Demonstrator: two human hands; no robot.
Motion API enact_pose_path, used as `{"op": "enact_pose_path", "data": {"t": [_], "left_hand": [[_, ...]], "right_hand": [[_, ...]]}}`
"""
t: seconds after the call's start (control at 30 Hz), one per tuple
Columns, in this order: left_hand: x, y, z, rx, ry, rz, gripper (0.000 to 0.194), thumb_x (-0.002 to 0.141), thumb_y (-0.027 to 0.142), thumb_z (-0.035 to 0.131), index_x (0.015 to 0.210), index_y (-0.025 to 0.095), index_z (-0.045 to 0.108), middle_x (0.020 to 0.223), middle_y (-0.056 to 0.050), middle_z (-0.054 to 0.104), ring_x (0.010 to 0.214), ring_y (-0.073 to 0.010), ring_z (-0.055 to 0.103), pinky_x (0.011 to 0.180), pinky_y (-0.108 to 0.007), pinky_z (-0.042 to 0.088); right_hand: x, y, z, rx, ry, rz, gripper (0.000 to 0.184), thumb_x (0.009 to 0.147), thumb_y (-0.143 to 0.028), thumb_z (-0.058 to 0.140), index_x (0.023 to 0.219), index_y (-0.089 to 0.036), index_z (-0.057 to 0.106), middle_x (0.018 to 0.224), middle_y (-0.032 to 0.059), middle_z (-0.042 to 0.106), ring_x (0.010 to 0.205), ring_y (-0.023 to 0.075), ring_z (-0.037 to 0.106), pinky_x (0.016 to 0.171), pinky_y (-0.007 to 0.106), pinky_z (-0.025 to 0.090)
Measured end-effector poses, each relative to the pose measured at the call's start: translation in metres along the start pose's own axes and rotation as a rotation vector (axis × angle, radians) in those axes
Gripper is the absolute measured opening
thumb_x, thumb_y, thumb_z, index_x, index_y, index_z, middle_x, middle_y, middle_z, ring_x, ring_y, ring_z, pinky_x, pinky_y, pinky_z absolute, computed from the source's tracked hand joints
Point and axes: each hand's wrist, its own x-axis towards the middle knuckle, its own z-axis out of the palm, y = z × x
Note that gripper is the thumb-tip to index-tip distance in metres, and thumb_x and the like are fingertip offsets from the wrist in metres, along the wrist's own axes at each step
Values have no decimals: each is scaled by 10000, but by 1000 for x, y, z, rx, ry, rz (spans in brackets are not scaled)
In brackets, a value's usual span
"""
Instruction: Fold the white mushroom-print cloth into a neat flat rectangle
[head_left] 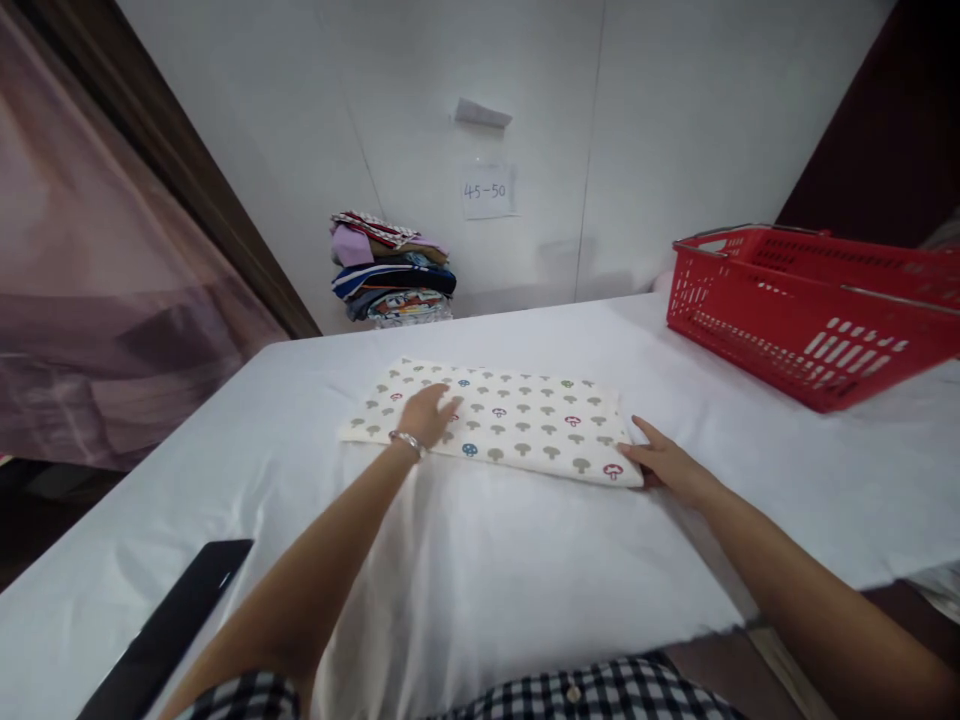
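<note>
A folded white cloth (517, 415) printed with grey, red and blue mushrooms lies flat on the white-covered table. My left hand (429, 413), with a bracelet at the wrist, rests on its left part, palm down and fingers stretched out. At the cloth's right edge is my right hand (664, 462). Its fingertips touch the near right corner, and one digit points up, apart from the others. The undersides of the right hand's lower fingers are hidden.
A red plastic basket (757, 310) with metal handles stands at the table's right. Beyond the far edge rises a stack of folded clothes (394, 270) against the white wall. A black flat object (176, 620) lies at the near left. Pink curtain fabric (112, 270) hangs at left.
</note>
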Motion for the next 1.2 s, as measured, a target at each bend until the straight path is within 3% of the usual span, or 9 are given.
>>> {"op": "enact_pose_path", "data": {"t": [0.17,0.27,0.47,0.63,0.8,0.9,1.0,1.1,1.2], "left_hand": [[-72,84,41,-106,-139,522,489,841,429,577,1298,272,503,1370,-48,504,1298,-226,410,1124,-397,261],[-96,114,59,-67,-149,697,588,820,440,589,1353,247,434,1411,-81,453,1328,-247,361,1132,-470,206],[-97,142,71,54,-43,662,543,817,210,511,1353,196,424,1379,-100,479,1318,-250,363,1123,-478,205],[-92,159,82,74,4,625,505,808,90,449,1304,179,481,1317,-94,539,1241,-234,443,1092,-446,274],[-95,165,92,40,-50,565,409,841,92,427,1216,179,563,1205,-78,620,1137,-211,531,997,-377,393],[-100,164,93,40,-45,570,392,845,115,445,1207,197,570,1204,-57,624,1138,-196,530,992,-359,394],[-105,164,92,50,-44,612,375,844,137,453,1190,212,576,1230,-38,611,1149,-191,515,975,-357,402],[-108,165,88,56,-70,649,356,828,172,485,1171,197,579,1239,-53,602,1141,-196,513,975,-369,399],[-109,155,81,62,-88,659,403,800,213,523,1202,196,550,1311,-57,553,1246,-211,434,1073,-443,295]], "right_hand": [[-8,6,6,37,-47,-55,978,760,-348,709,1506,-259,83,943,67,687,650,179,646,520,289,568],[-9,10,3,59,-75,-70,927,776,-319,696,1500,-254,121,879,53,696,604,168,647,491,260,554],[-11,6,-3,91,-125,-57,855,813,-225,648,1495,-197,133,721,50,693,571,177,649,442,231,519],[-12,2,-1,128,-73,-160,821,803,-164,618,1488,-192,166,728,43,680,509,145,607,431,224,497],[-16,9,-8,-145,-35,-189,811,769,-264,647,1472,-196,249,634,11,635,443,139,546,375,219,397],[-18,12,-13,-491,175,-305,661,780,-391,597,1389,-197,428,805,57,680,615,188,621,512,285,485],[-18,14,-8,-775,371,-601,561,822,-477,499,1320,-220,502,1196,86,615,996,266,610,771,373,524],[-14,25,8,-879,146,-875,543,862,-506,439,1333,-238,473,1399,68,467,1240,265,469,949,390,468],[-4,45,22,-1038,-79,-1040,587,868,-514,433,1370,-210,430,1422,93,440,1298,272,407,1051,456,370]]}}
